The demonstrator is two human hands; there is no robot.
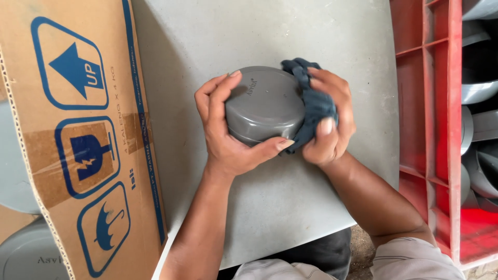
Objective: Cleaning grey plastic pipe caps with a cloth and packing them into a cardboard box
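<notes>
The left hand (224,132) wraps around the near side of a round grey plastic cap (264,103), fingers curled over its left edge and thumb pressed along its lower rim, so it is closed firmly on the piece. The right hand (329,122) is bunched around a dark blue cloth (311,98), which is pressed against the cap's right side; that hand is closed on the cloth and touches the cap only through it. The cap sits low over the grey counter (321,31), near its middle; whether it rests on the surface or is held just above it cannot be told.

The likely trouble is slippage. The cap's wall looks smooth, and the left hand grips it mostly from one side, so a hard push from the cloth could twist it loose and send it sliding across the counter toward the edge nearest the person. The loose folds of cloth could also catch under the rim.

To the left, a brown cardboard box (78,140) with blue handling symbols lies touching the counter's edge; grey rounded pieces (26,254) show beside and below it, though whether they lie inside it cannot be told. To the right, a red plastic crate (425,129) stands just beside the counter, and its compartments hold more grey fittings (480,88) of similar colour, stacked closely.
</notes>
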